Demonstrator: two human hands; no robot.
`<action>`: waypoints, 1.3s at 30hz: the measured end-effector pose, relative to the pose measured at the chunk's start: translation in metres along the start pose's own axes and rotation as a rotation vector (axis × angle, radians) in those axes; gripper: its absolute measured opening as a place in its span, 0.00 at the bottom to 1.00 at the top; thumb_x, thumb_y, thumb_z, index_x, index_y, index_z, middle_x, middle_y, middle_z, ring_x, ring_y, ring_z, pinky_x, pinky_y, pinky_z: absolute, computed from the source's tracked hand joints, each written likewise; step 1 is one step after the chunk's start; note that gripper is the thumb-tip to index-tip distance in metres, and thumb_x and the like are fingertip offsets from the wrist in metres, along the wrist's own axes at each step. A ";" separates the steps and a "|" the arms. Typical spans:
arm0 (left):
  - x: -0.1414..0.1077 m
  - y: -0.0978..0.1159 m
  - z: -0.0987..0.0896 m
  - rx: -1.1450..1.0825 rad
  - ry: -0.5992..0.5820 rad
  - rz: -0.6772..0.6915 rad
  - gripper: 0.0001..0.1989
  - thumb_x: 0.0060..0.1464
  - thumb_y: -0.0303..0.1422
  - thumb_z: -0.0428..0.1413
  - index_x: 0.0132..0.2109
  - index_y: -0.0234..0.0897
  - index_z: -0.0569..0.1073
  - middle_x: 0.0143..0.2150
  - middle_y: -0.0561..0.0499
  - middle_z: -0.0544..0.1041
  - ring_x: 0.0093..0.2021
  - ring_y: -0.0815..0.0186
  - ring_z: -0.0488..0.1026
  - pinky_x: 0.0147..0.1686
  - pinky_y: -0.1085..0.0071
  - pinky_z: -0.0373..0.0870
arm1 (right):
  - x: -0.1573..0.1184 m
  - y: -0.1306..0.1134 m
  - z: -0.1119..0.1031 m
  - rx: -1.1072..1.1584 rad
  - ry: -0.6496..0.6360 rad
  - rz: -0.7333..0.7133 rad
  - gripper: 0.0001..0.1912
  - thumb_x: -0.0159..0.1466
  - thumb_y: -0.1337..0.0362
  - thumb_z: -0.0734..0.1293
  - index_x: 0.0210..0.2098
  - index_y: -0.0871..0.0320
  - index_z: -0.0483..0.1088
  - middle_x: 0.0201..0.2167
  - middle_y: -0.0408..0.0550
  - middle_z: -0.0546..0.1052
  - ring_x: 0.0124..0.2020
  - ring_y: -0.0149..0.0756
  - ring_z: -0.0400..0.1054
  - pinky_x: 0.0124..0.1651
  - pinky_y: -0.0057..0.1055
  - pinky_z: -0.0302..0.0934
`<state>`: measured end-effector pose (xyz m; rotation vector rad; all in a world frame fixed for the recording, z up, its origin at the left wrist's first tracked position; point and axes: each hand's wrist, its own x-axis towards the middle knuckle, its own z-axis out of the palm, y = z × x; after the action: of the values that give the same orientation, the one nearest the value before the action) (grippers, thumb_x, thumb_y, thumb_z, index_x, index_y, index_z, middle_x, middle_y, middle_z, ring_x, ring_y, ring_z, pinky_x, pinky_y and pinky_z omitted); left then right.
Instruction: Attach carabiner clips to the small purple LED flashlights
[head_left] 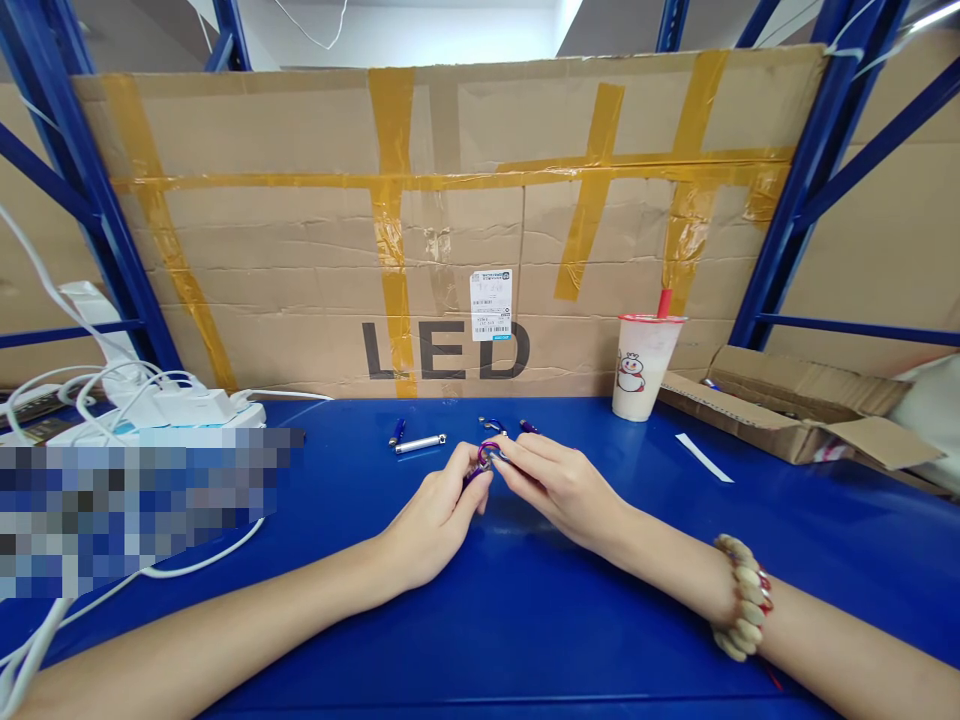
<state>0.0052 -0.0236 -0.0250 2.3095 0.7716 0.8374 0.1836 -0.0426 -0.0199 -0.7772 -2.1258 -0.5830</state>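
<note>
Over the middle of the blue table, my left hand (439, 515) pinches a small dark purple piece (474, 474) between thumb and fingers. A thin purple loop (489, 447) stands up at its upper end. From the other side, my right hand (559, 485) has its fingertips closed on the loop. My fingers hide much of the piece, so its exact kind cannot be made out. Just beyond lie a silver pen-shaped tube (420, 444), a short blue tube (397, 431), a blue-and-silver clip-like piece (493, 426) and another small dark blue piece (528, 427).
A lidded drink cup (646, 370) with a red straw stands at the back right, near a white paper strip (703, 457) and an open cardboard box (795, 405). White cables and plugs (176, 400) crowd the left. A cardboard panel (300, 260) closes off the back.
</note>
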 end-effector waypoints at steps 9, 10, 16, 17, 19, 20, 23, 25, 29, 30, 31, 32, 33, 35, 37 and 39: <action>0.001 -0.003 -0.001 0.063 0.071 -0.046 0.12 0.61 0.41 0.37 0.39 0.39 0.58 0.30 0.56 0.67 0.31 0.70 0.65 0.37 0.72 0.61 | -0.003 0.005 0.000 0.004 -0.124 0.075 0.16 0.66 0.63 0.54 0.51 0.61 0.63 0.42 0.51 0.72 0.44 0.33 0.67 0.47 0.31 0.64; 0.001 -0.003 -0.001 0.080 0.078 -0.053 0.12 0.61 0.41 0.37 0.39 0.40 0.59 0.30 0.56 0.67 0.31 0.70 0.65 0.37 0.71 0.61 | -0.003 0.006 0.000 -0.003 -0.135 0.084 0.17 0.66 0.62 0.54 0.53 0.60 0.62 0.43 0.51 0.72 0.44 0.33 0.67 0.47 0.32 0.64; 0.004 -0.004 0.000 0.111 0.090 -0.095 0.11 0.60 0.41 0.39 0.43 0.41 0.60 0.33 0.55 0.70 0.33 0.68 0.68 0.38 0.70 0.62 | -0.005 0.008 -0.003 0.051 -0.219 0.187 0.21 0.66 0.63 0.54 0.59 0.55 0.54 0.45 0.47 0.72 0.47 0.32 0.66 0.48 0.31 0.63; 0.004 -0.005 0.000 0.119 0.086 -0.099 0.11 0.60 0.41 0.40 0.44 0.41 0.61 0.35 0.55 0.71 0.35 0.68 0.69 0.38 0.70 0.63 | -0.005 0.008 -0.003 0.070 -0.232 0.192 0.21 0.66 0.63 0.54 0.59 0.55 0.54 0.46 0.47 0.71 0.47 0.31 0.66 0.49 0.31 0.63; 0.005 -0.007 0.001 0.148 0.082 -0.094 0.10 0.59 0.40 0.42 0.44 0.42 0.61 0.40 0.54 0.72 0.39 0.66 0.69 0.39 0.70 0.63 | -0.007 0.009 -0.002 0.104 -0.257 0.182 0.22 0.66 0.65 0.53 0.59 0.55 0.53 0.46 0.47 0.71 0.45 0.31 0.67 0.50 0.31 0.62; 0.005 -0.008 0.002 0.157 0.074 -0.085 0.10 0.59 0.39 0.43 0.44 0.42 0.62 0.41 0.54 0.72 0.40 0.66 0.69 0.39 0.69 0.63 | -0.008 0.010 -0.002 0.118 -0.280 0.183 0.22 0.66 0.65 0.53 0.59 0.55 0.53 0.45 0.47 0.72 0.44 0.31 0.68 0.49 0.32 0.63; 0.005 -0.009 0.003 0.180 0.058 -0.072 0.08 0.58 0.38 0.45 0.43 0.41 0.62 0.43 0.54 0.72 0.42 0.65 0.70 0.39 0.69 0.64 | -0.010 0.015 -0.001 0.145 -0.329 0.199 0.21 0.66 0.65 0.52 0.58 0.54 0.56 0.39 0.47 0.74 0.37 0.31 0.70 0.43 0.31 0.65; 0.004 -0.008 0.003 0.200 0.049 -0.092 0.08 0.58 0.37 0.45 0.44 0.41 0.61 0.44 0.53 0.72 0.42 0.64 0.70 0.38 0.68 0.65 | -0.011 0.017 0.000 0.165 -0.365 0.222 0.21 0.66 0.65 0.51 0.57 0.54 0.56 0.37 0.47 0.74 0.35 0.32 0.70 0.39 0.31 0.66; 0.004 -0.006 0.003 0.210 0.026 -0.126 0.10 0.57 0.37 0.45 0.45 0.41 0.61 0.45 0.52 0.71 0.43 0.63 0.70 0.40 0.66 0.66 | -0.014 0.019 0.001 0.174 -0.384 0.257 0.21 0.65 0.62 0.52 0.57 0.53 0.57 0.40 0.49 0.73 0.38 0.35 0.69 0.40 0.33 0.66; 0.004 -0.006 0.003 0.209 0.022 -0.124 0.10 0.57 0.37 0.45 0.45 0.41 0.61 0.44 0.52 0.71 0.44 0.63 0.70 0.40 0.66 0.66 | -0.014 0.019 0.001 0.173 -0.390 0.266 0.21 0.65 0.61 0.53 0.57 0.53 0.57 0.38 0.48 0.73 0.34 0.33 0.70 0.38 0.32 0.66; 0.004 -0.006 0.003 0.210 0.016 -0.122 0.09 0.57 0.38 0.45 0.45 0.41 0.60 0.44 0.52 0.71 0.44 0.62 0.70 0.40 0.66 0.66 | -0.014 0.020 0.001 0.173 -0.402 0.273 0.21 0.64 0.60 0.54 0.57 0.53 0.57 0.34 0.46 0.74 0.29 0.32 0.69 0.36 0.31 0.66; 0.004 -0.006 0.003 0.212 0.008 -0.120 0.09 0.57 0.38 0.45 0.44 0.41 0.60 0.44 0.53 0.71 0.44 0.62 0.70 0.40 0.66 0.66 | -0.015 0.021 0.002 0.173 -0.411 0.276 0.22 0.64 0.59 0.54 0.57 0.53 0.58 0.31 0.44 0.74 0.25 0.31 0.67 0.33 0.30 0.66; 0.004 -0.006 0.002 0.217 -0.002 -0.119 0.09 0.57 0.38 0.45 0.44 0.41 0.60 0.44 0.53 0.71 0.44 0.62 0.70 0.39 0.66 0.66 | -0.015 0.022 0.002 0.172 -0.415 0.275 0.21 0.64 0.58 0.55 0.56 0.53 0.59 0.28 0.43 0.73 0.22 0.30 0.66 0.31 0.29 0.66; 0.004 -0.007 0.002 0.231 -0.024 -0.120 0.09 0.58 0.38 0.44 0.44 0.41 0.59 0.44 0.53 0.71 0.44 0.62 0.70 0.39 0.65 0.66 | -0.016 0.024 0.002 0.162 -0.409 0.260 0.21 0.62 0.57 0.57 0.54 0.53 0.62 0.28 0.44 0.73 0.24 0.31 0.68 0.29 0.27 0.65; 0.004 -0.007 0.002 0.240 -0.044 -0.121 0.09 0.58 0.38 0.43 0.45 0.41 0.59 0.44 0.52 0.71 0.44 0.61 0.70 0.40 0.65 0.66 | -0.016 0.025 0.004 0.149 -0.403 0.251 0.20 0.61 0.56 0.58 0.51 0.53 0.64 0.30 0.45 0.73 0.28 0.33 0.69 0.29 0.26 0.64; 0.003 -0.007 0.002 0.243 -0.045 -0.119 0.09 0.58 0.37 0.43 0.45 0.41 0.58 0.44 0.52 0.70 0.43 0.61 0.70 0.39 0.64 0.66 | -0.016 0.025 0.005 0.156 -0.426 0.236 0.19 0.61 0.56 0.58 0.50 0.53 0.66 0.32 0.46 0.74 0.30 0.33 0.70 0.29 0.25 0.64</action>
<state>0.0064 -0.0171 -0.0301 2.4548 1.0285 0.6675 0.2062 -0.0273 -0.0319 -1.1197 -2.3770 -0.1291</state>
